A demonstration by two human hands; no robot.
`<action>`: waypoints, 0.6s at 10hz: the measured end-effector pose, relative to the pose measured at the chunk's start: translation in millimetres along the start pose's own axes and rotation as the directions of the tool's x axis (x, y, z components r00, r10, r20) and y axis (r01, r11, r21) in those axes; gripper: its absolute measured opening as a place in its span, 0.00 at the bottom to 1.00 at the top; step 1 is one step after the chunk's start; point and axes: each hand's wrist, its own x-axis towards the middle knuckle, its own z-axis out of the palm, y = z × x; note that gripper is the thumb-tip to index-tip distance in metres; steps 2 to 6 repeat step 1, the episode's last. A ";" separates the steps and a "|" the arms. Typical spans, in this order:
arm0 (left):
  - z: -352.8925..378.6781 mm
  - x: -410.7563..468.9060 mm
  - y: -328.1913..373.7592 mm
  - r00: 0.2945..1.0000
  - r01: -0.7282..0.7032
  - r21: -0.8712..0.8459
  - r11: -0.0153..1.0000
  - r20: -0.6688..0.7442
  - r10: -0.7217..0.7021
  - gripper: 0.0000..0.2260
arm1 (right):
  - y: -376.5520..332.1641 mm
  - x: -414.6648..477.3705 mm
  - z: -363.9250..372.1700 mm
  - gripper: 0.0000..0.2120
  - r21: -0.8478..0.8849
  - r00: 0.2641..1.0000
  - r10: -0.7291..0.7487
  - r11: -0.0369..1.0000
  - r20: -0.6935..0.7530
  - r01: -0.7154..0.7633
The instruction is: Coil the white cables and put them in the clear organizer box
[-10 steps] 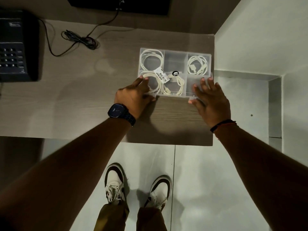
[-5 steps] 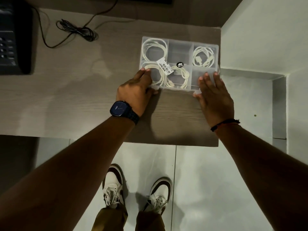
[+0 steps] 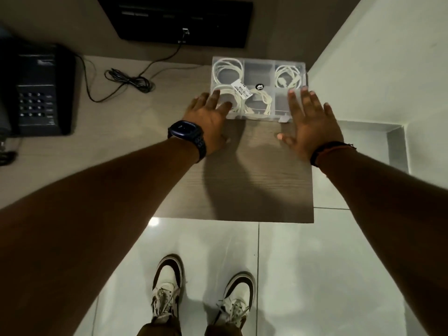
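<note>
The clear organizer box (image 3: 259, 69) lies closed at the far right of the wooden desk, against the wall. Coiled white cables (image 3: 227, 72) show through its lid in several compartments; the top middle and bottom right ones look bare. A white barcode label and a round black sticker sit on the lid. My left hand (image 3: 208, 115) is spread flat over the box's near left corner. My right hand (image 3: 311, 117) is spread flat over its near right corner, fingertips on the lid. Neither hand holds anything.
A black desk telephone (image 3: 36, 90) stands at the left of the desk (image 3: 254, 178). A bundled black cord (image 3: 131, 81) lies behind, running to a dark device (image 3: 184, 19) on the wall. A white wall borders the desk's right side. My shoes stand on tiled floor below.
Both hands have opened from curled on the box's front edge to flat, fingers spread. The box appears to sit further back on the desk, near its far edge.
</note>
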 end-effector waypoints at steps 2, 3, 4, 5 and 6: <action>-17.4 -33.2 -5.7 0.997 -0.005 -0.032 0.999 -0.077 0.002 0.37 | -11.1 -10.7 -32.4 0.43 0.101 0.993 0.023 0.995 -0.120 -0.011; -17.4 -33.2 -5.7 0.997 -0.005 -0.032 0.999 -0.077 0.002 0.37 | -11.1 -10.7 -32.4 0.43 0.101 0.993 0.023 0.995 -0.120 -0.011; -17.4 -33.2 -5.7 0.997 -0.005 -0.032 0.999 -0.077 0.002 0.37 | -11.1 -10.7 -32.4 0.43 0.101 0.993 0.023 0.995 -0.120 -0.011; -17.4 -33.2 -5.7 0.997 -0.005 -0.032 0.999 -0.077 0.002 0.37 | -11.1 -10.7 -32.4 0.43 0.101 0.993 0.023 0.995 -0.120 -0.011; -17.4 -33.2 -5.7 0.997 -0.005 -0.032 0.999 -0.077 0.002 0.37 | -11.1 -10.7 -32.4 0.43 0.101 0.993 0.023 0.995 -0.120 -0.011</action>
